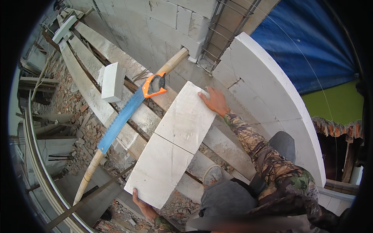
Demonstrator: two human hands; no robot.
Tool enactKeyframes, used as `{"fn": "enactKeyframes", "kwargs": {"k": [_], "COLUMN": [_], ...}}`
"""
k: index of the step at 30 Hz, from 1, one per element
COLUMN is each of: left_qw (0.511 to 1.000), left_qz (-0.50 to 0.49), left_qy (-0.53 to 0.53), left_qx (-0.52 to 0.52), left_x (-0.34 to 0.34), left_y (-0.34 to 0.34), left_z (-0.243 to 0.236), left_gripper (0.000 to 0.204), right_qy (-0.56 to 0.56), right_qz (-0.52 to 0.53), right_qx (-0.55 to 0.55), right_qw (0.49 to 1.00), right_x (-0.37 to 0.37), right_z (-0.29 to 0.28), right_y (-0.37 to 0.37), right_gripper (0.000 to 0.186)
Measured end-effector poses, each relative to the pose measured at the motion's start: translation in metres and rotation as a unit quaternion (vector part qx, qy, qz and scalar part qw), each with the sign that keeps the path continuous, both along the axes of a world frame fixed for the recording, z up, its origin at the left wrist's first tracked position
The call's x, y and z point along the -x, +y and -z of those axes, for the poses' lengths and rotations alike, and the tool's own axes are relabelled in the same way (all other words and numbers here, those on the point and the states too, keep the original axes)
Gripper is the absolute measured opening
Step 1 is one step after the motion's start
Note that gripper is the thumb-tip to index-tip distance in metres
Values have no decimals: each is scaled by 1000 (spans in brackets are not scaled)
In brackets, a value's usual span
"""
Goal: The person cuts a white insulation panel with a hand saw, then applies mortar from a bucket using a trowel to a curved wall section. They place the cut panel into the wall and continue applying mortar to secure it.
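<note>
A long white aerated concrete block (171,143) lies slantwise before me above the scaffold planks. Across its middle runs a thin dark straight line; whether it is a shallow cut or a full split, I cannot tell. My right hand (215,101) grips the far end, fingers over the corner. At the near end my left hand (144,206) holds the edge with the thumb showing and the other fingers hidden underneath. Left of the block, a handsaw (134,101) with a blue toothed blade and an orange and black handle rests across the planks.
A smaller white block (112,82) sits on the wooden planks (97,106), and another block (64,29) lies at their far end. A bamboo pole (90,174) passes beneath. Broken brick rubble (74,97) lies below. A block wall with a curved edge (272,93) rises on the right.
</note>
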State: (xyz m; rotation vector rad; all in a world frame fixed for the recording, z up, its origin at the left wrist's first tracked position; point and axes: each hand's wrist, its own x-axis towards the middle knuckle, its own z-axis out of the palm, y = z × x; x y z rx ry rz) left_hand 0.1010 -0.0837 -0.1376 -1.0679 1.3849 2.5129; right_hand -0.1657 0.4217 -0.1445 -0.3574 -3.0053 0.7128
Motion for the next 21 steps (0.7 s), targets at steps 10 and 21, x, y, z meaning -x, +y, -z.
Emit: {"fn": "enactKeyframes", "kwargs": {"k": [10,21], "left_qw": [988,994], "left_qz": [27,-10], "left_qy": [-102,-93], "left_qx": [113,58], "left_x": [3,1], "left_y": [3,5], "left_z": [-2,7], "left_gripper": [77,77], "right_qy": [323,-28], "right_qz": [-1,1], "right_qx": [-83,7], "right_qw": [943,1000], "right_x": [29,25], "right_z": [-63,21], "right_y": [-19,-30], "right_gripper": [68,82]}}
